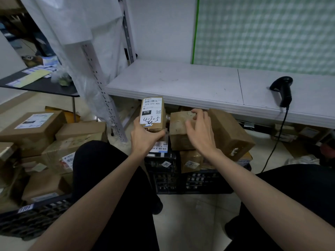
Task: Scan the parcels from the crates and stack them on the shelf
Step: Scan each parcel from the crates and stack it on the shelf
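My left hand (pixel 143 137) grips a small brown parcel (pixel 153 114) from below, its white label marked "070" facing up. It is held above the black crate (pixel 190 180) in front of me. My right hand (pixel 199 131) hovers with fingers spread over a plain brown box (pixel 178 130) that lies on top of the crate's pile, touching or nearly touching it. A larger tilted box (pixel 229 133) leans to the right of that. The black handheld scanner (pixel 282 90) rests on the white shelf (pixel 181 82), its cable hanging over the front edge.
A second black crate (pixel 34 218) at the lower left holds several cardboard boxes (pixel 34 129). A perforated metal upright (pixel 105 95) stands left of the shelf. A dark table (pixel 36 82) with papers is at the far left. More parcels lie under the shelf at right.
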